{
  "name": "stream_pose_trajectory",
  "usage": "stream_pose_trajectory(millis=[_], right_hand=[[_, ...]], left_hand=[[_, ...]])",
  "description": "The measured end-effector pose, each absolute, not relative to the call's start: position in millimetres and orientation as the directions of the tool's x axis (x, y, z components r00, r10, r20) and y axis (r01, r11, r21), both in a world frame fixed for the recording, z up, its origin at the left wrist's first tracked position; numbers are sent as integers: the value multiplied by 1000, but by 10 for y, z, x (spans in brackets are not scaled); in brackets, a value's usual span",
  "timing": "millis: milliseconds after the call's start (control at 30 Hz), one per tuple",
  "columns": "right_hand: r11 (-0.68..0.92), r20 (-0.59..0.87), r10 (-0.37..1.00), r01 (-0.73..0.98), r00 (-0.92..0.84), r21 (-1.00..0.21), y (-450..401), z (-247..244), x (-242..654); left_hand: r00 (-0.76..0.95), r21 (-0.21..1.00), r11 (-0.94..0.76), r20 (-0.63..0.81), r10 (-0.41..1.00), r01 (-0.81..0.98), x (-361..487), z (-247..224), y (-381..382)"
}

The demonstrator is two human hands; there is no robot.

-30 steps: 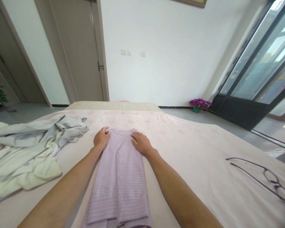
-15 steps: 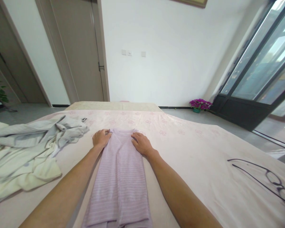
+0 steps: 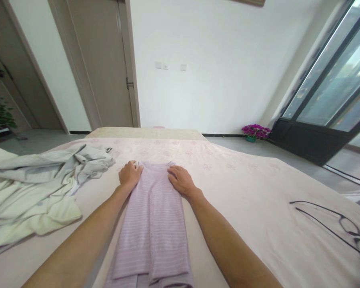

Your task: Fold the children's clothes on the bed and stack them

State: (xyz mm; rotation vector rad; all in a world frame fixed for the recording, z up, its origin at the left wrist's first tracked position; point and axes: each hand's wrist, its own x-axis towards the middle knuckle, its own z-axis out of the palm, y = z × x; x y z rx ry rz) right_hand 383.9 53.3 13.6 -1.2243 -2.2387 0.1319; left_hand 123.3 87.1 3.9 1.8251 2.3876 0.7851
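Note:
A lilac striped garment (image 3: 156, 224) lies lengthwise on the pink-white cloth, its sides folded in towards a middle seam and its neckline at the far end. My left hand (image 3: 130, 174) rests at its far left corner, fingers curled at the edge. At the far right corner lies my right hand (image 3: 180, 180), its fingers spread a little over the fabric. Whether either hand pinches the cloth cannot be made out for certain; the left fingertips are partly hidden.
Crumpled grey and cream clothes (image 3: 57, 176) lie at the left. Black-framed glasses (image 3: 333, 224) rest on the cloth (image 3: 243, 200) at the right. Beyond stand a door (image 3: 102, 64), a pot of purple flowers (image 3: 256, 131) and a dark-framed glass door (image 3: 306, 140).
The view has shifted slightly, so things appear a little further right. The left hand's fingers look more bunched at the corner; the garment stays in place under both hands.

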Motion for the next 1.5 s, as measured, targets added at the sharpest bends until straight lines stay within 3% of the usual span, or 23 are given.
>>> stream_pose_trajectory(millis=[200, 333, 467, 767, 933, 1100, 1167, 1367, 1500], right_hand=[[675, 459, 713, 696, -530, -245, 453, 175, 3827], [699, 407, 696, 689, -592, -193, 361, 199, 3790], [705, 372, 695, 685, -616, -182, 137, 207, 3807], [816, 257, 577, 562, -775, -138, -848, 461, 4203], [895, 224, 446, 424, -866, -139, -1115, 528, 4302], [907, 235, 416, 419, -879, -37, -1122, 409, 4223], [906, 267, 419, 421, -868, -52, -1115, 364, 4206], [893, 387, 443, 360, -809, -270, -1136, 345, 4221], [898, 428, 429, 320, -795, -303, -1138, 423, 4181]], left_hand=[[197, 258, -304, 370, 908, 917, 1134, -59, 306], [489, 181, -539, 260, 833, 822, 1065, -34, -242], [629, 172, -649, 161, 761, 741, 955, 68, -670], [752, 221, -775, 194, 630, 592, 551, 279, -1360], [832, 60, -888, 327, 449, 456, 428, 282, -1459], [849, -109, -913, 425, 313, 392, 572, 322, -1382], [830, -109, -906, 458, 320, 409, 633, 325, -1370], [776, 9, -870, 447, 444, 493, 696, 341, -1407], [750, 54, -854, 452, 483, 517, 719, 358, -1406]])
